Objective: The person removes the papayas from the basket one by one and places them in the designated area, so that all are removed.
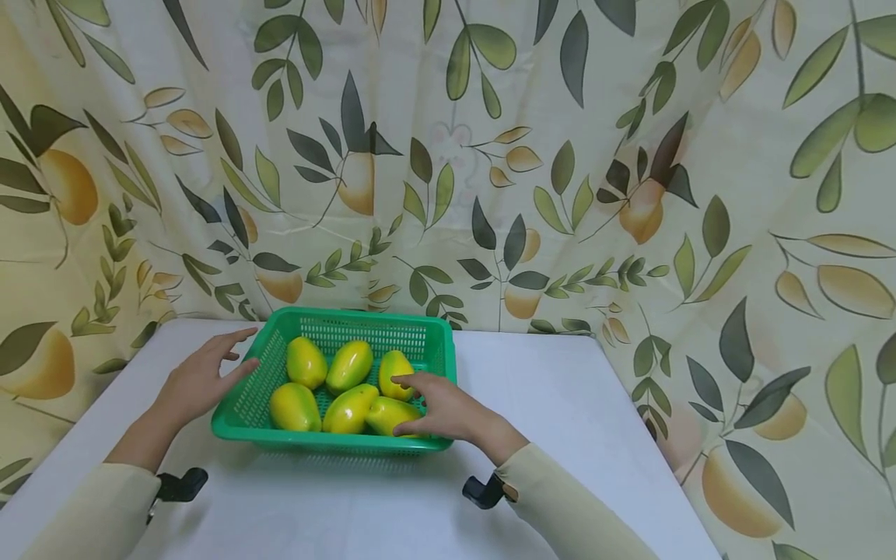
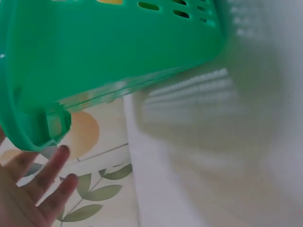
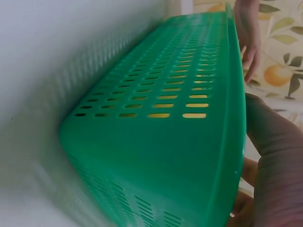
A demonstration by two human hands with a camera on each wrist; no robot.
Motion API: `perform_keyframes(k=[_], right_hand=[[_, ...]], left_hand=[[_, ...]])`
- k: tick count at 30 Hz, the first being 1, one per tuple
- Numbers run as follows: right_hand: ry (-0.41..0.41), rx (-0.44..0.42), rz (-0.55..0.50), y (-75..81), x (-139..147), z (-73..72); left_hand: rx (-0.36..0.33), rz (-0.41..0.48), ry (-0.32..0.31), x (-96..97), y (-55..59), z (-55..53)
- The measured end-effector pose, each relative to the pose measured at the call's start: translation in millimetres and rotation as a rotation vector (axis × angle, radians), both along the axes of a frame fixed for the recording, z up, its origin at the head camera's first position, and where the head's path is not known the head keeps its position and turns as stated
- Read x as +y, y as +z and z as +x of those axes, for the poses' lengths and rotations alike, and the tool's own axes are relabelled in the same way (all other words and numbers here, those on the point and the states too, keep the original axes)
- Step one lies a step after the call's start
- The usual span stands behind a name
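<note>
A green plastic basket (image 1: pixel 336 441) with slotted sides holds several yellow-green mangoes (image 1: pixel 350 365) in two rough rows. My left hand (image 1: pixel 203 377) is beside the basket's left rim, thumb and fingers spread and holding nothing. In the left wrist view, its fingers (image 2: pixel 49 172) show just past the basket's corner (image 2: pixel 35 137). Over the right front part of the basket reaches my right hand (image 1: pixel 444 408), thumb and fingers apart above the mangoes at that end. The right wrist view shows its thumb (image 3: pixel 270 123) right by the basket's rim (image 3: pixel 239 94).
The basket stands on a table with a white cloth (image 1: pixel 532 389), toward the far edge. Behind and around the table hangs a curtain (image 1: pixel 448 179) printed with leaves and fruit. Black wrist mounts (image 1: pixel 183 484) are worn at both sleeve cuffs.
</note>
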State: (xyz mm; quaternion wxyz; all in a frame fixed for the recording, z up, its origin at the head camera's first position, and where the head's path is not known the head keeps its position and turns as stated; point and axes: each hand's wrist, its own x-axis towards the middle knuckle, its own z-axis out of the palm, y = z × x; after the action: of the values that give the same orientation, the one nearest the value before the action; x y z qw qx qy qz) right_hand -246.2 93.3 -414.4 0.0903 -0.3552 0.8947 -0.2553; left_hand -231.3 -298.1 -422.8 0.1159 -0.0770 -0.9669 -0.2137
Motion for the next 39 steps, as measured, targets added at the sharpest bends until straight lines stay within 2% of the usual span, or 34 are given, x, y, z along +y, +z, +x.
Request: perform_keyframes(k=[7, 13, 18, 23, 26, 28, 30, 33, 34, 37, 39], right_hand=[[0.019, 0.017, 0.033, -2.2, -4, -1.1], [0.036, 0.029, 0.048, -1.0, -7, -4.5], [0.042, -0.001, 0.047, 0.9, -9, -4.9], [0.029, -0.015, 0.067, 1.3, -12, -6.0], [0.021, -0.014, 0.080, 0.6, -13, -7.1], [0.018, -0.012, 0.089, 0.1, -14, -7.8], [0.013, -0.012, 0.099, 0.4, -15, -7.7], [0.007, -0.014, 0.114, 1.1, -16, -7.3], [0.004, -0.013, 0.121, 1.4, -17, -7.0], [-0.001, -0.012, 0.134, 1.3, -19, -7.2], [-0.002, -0.008, 0.142, 0.9, -19, -7.4]], left_hand=[[-0.077, 0.129, -0.005, 2.0, -1.5, -0.3], [-0.098, 0.212, 0.031, 2.3, -2.6, 2.1], [-0.132, 0.274, 0.070, -2.4, -10.5, 1.7], [-0.178, 0.336, 0.125, -10.1, -27.6, -3.1], [-0.212, 0.376, 0.094, -18.3, -39.3, -6.9], [-0.221, 0.421, 0.103, -25.0, -52.6, -12.3], [-0.248, 0.470, 0.073, -32.6, -64.2, -17.0], [-0.250, 0.522, 0.083, -42.8, -86.6, -26.4], [-0.250, 0.535, 0.069, -45.7, -92.2, -28.7], [-0.240, 0.548, 0.055, -50.8, -104.8, -33.9], [-0.245, 0.569, 0.049, -52.2, -108.5, -34.6]])
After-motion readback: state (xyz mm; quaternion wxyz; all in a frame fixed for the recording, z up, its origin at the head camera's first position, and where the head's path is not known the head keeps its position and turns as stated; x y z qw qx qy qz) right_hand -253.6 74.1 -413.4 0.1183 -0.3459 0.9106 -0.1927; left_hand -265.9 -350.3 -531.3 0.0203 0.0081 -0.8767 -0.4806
